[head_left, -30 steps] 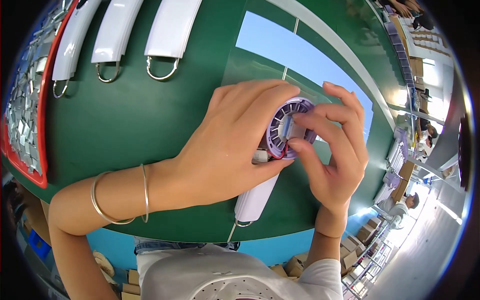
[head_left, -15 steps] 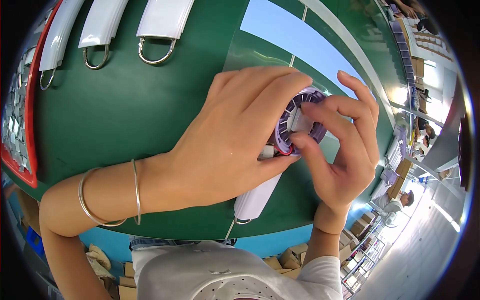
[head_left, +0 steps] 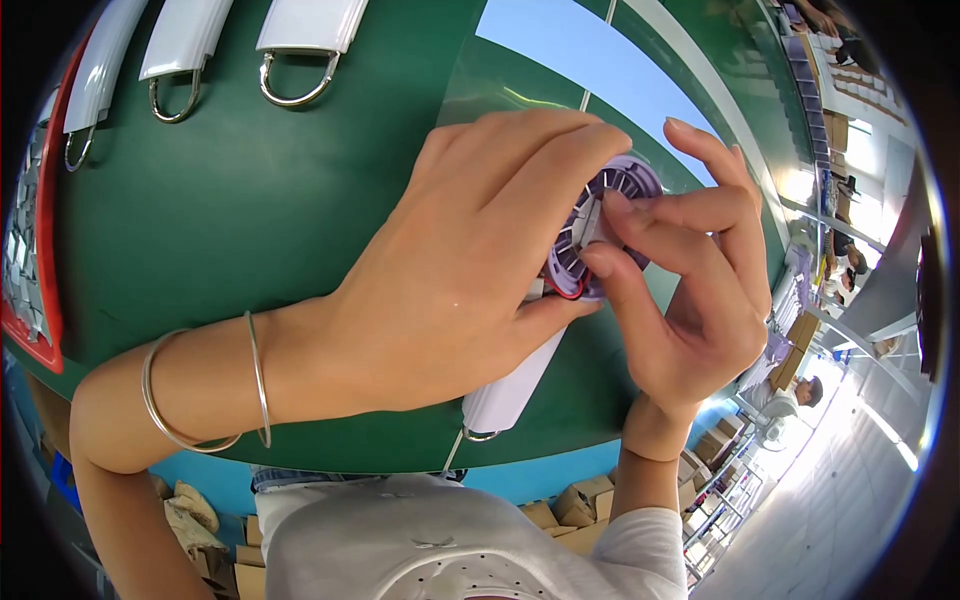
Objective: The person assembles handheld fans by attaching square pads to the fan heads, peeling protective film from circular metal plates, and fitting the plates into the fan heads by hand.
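Note:
My left hand (head_left: pixel 455 265) is wrapped round the back of a purple round slotted housing (head_left: pixel 638 176), which looks like the head of a handheld fan. A red wire (head_left: pixel 568 293) shows at its lower rim, by my left thumb. Below my left hand sticks out a white handle (head_left: pixel 512 392) with a metal loop; my hand hides where it meets the housing. My right hand (head_left: pixel 700 285) has thumb and forefinger pinched on a small pale flat piece (head_left: pixel 590 222) at the middle of the housing. Its other fingers are curled and raised.
Several white handles (head_left: pixel 308 22) with metal loops lie at the far left of the green table (head_left: pixel 250 200). A red tray (head_left: pixel 48 220) of small silvery squares stands at the left edge. A pale blue sheet (head_left: pixel 590 70) lies beyond my hands. Cardboard boxes (head_left: pixel 575 505) sit below the table.
Both hands and the housing have shifted slightly, and the housing looks more tilted. My right thumb and forefinger remain at the pale piece. The view has moved a little over the table.

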{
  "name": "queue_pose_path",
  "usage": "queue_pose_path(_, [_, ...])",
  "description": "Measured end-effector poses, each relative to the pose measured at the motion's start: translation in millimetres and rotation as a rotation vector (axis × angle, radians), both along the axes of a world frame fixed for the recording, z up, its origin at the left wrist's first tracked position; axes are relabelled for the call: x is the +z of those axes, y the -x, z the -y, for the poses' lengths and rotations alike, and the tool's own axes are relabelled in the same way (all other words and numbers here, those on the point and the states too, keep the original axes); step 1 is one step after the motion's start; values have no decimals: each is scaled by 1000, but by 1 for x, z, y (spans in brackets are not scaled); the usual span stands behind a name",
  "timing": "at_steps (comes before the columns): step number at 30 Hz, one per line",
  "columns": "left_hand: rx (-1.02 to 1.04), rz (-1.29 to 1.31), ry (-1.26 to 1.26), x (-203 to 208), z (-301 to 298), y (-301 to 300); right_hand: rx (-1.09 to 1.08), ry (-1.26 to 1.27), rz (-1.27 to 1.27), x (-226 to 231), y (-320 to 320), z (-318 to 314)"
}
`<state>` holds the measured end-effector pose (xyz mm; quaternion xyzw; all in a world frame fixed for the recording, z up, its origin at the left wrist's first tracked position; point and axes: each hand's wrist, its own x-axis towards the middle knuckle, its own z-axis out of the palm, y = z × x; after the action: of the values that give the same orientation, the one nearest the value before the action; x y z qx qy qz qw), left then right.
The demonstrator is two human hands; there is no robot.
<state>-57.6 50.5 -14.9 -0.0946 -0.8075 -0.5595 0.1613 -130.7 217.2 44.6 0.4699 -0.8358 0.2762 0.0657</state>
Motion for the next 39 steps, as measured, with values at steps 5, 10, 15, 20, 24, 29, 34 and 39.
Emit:
queue_pose_path(5, [-2, -16, -25, -1, 0, -1, 55, 0, -28, 0, 3, 1])
queue_pose_path(10, [-4, -29, -29, -1, 3, 0, 52, -8, -34, 1, 3, 3])
queue_pose_path(15, [-17, -18, 7, 7, 1, 3, 18, 22, -35, 4, 4, 0])
queue_pose_path(20, [-71, -22, 13, -3, 5, 2, 39, -40, -37, 2, 1, -2])
queue_pose_path(24, [-101, 26, 8, 3, 0, 3, -167, 225, 79, -5, 29, -37])
queue_pose_path(29, [-125, 75, 14, 6, 5, 0, -927, 84, -37, -34, 123, -144])
queue_pose_path(34, [-109, 59, 40, 3, 5, 1, -1103, 20, 120, -42, 147, -199])
queue_pose_path(39, [-111, 72, 1, 2, 6, 1, -1105, 47, 205, -41, 152, -205])
